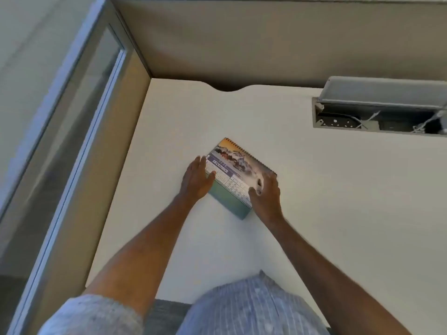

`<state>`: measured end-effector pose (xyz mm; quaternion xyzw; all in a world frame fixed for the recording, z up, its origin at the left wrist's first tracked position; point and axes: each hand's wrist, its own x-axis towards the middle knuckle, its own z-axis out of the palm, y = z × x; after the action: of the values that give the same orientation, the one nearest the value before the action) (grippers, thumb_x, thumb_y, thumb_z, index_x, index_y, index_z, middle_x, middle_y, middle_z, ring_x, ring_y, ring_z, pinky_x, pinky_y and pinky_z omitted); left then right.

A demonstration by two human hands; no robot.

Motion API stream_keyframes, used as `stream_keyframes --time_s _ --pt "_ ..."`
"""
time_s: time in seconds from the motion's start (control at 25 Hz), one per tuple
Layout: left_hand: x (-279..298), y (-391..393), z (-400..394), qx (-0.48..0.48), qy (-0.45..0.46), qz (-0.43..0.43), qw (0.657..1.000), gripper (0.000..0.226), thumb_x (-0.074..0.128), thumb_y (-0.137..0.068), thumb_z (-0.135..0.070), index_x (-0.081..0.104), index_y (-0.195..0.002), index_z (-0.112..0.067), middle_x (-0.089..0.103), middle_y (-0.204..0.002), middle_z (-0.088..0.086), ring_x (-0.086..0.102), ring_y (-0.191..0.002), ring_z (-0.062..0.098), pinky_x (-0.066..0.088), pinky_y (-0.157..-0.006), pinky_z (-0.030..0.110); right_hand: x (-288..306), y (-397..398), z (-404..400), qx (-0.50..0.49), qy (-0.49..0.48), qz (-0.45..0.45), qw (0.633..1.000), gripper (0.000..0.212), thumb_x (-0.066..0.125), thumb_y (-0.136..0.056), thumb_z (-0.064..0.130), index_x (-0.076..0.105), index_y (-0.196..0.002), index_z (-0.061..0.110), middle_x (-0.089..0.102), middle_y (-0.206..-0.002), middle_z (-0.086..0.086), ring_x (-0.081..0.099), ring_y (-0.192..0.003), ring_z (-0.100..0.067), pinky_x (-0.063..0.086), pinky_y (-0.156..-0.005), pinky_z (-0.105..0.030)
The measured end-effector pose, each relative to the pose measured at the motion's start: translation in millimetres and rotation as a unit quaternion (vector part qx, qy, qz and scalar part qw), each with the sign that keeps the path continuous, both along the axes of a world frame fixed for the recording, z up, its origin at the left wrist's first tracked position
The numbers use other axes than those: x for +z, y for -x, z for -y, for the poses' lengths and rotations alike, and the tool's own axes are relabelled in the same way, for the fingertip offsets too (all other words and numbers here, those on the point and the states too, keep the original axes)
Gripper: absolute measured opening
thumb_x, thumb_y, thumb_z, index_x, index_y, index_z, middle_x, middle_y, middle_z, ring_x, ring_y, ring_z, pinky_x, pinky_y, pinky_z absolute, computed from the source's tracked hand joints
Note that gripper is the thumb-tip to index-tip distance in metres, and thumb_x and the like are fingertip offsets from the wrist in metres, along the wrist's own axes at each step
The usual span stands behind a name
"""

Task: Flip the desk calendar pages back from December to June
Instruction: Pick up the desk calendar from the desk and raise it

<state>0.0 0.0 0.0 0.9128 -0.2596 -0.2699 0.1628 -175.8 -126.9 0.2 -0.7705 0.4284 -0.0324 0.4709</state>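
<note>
Both hands are bracing the desk calendar [238, 172], which is sitting angled on the white desk [314, 213] with December showing. The left hand [197, 181] is lying flat against its left edge, fingers extended, while the right hand [266, 193] is gripping its right edge.

Spiral-bound desk calendar [238, 171]: purple December banner, snowy picture, teal base. White desk top [314, 213]. Blue-white striped shirt [249, 308] is worn.

Both bare forearms reach forward, converging. The left hand [197, 181] lies flat, fingers extended and together. The right hand [266, 192] curls, thumb pointing inward.
</note>
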Motion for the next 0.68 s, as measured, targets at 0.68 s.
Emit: stream_keyframes --time_s 0.68 --pt "-31 -5 26 0.128 0.005 -0.008 0.992 0.055 0.059 -0.099 -0.032 0.046 -0.149 -0.016 0.045 -0.147 0.019 0.042 -0.137 0.039 0.039 -0.115 0.047 -22 1 4 -0.291 -0.37 0.048 0.881 0.033 0.053 -0.089 0.004 0.06 -0.121 0.004 0.074 -0.103 -0.009 0.055 -0.087 -0.023 0.055 -0.095 -0.052"
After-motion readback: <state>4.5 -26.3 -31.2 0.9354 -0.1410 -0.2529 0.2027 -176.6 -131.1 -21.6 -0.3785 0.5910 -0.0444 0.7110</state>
